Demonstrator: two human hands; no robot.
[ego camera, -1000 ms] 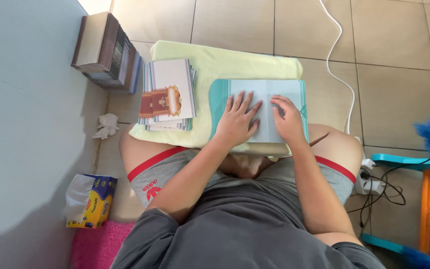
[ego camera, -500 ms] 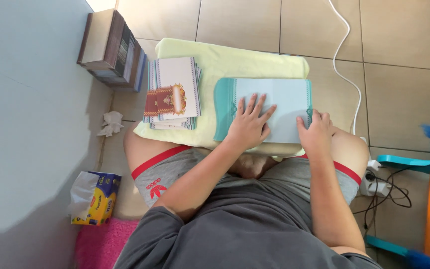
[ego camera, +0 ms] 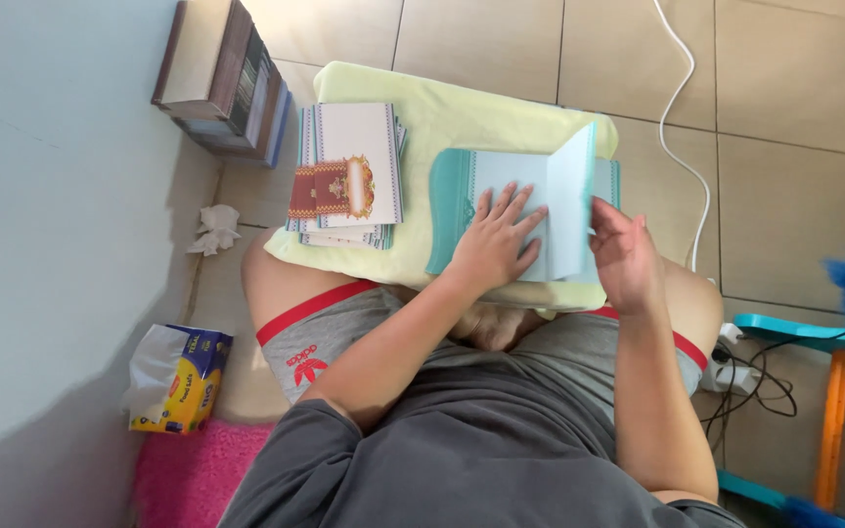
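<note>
— What's that on the lap?

— A pale yellow cushion [ego camera: 462, 127], soft and towel-like, lying across both thighs. On its right half lies a thin card folder [ego camera: 501, 210], pale blue with a teal scalloped border, opened up.

— And the hands?

— The left hand [ego camera: 494, 240] lies flat on the folder's inner face, fingers spread wide, pressing it down. The right hand [ego camera: 626, 262] pinches the right flap [ego camera: 571, 200] by its edge between thumb and fingers, so the flap stands nearly upright near the cushion's right edge.

— Anything beside it?

— On the cushion's left edge, a neat stack of cards [ego camera: 349, 176], flat and rectangular, white with blue edging; the top one carries a red and gold ornamental panel. It sits well apart from the folder.

— Around the person?

— Glossy beige floor tiles [ego camera: 784, 108]. A pile of books [ego camera: 222, 83] against the grey wall past the cushion's far left corner, a crumpled white tissue [ego camera: 215, 230] below it, a yellow-and-blue tissue pack [ego camera: 178, 381] on the floor, and a fluffy pink mat [ego camera: 198, 474]. A white cable [ego camera: 682, 147] snakes along the right, toward a turquoise and orange stool [ego camera: 823, 342].
</note>
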